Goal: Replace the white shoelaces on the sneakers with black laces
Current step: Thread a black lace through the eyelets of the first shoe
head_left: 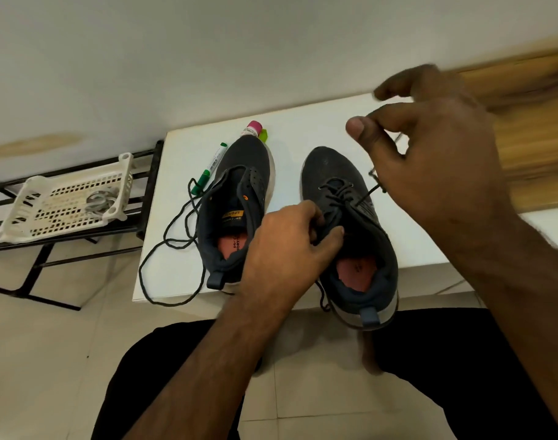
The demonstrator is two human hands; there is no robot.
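Two dark grey sneakers stand side by side on a white table (303, 128). The left sneaker (239, 173) has no lace in its eyelets; a loose black lace (172, 242) lies coiled beside it and hangs over the table's front edge. The right sneaker (344, 198) has a black lace (338, 188) threaded through its front eyelets. My left hand (287, 242) grips the right sneaker's tongue and left eyelet flap. My right hand (436, 147), raised above and right of that shoe, pinches the lace's free end between thumb and finger and holds it taut.
A green-capped marker (209, 166), a pink-capped bottle (253, 128) and a small yellow-green object (264, 134) lie behind the left sneaker. A white perforated basket (64, 201) holding pale laces sits on a black rack at left. My dark-clothed knees are below the table.
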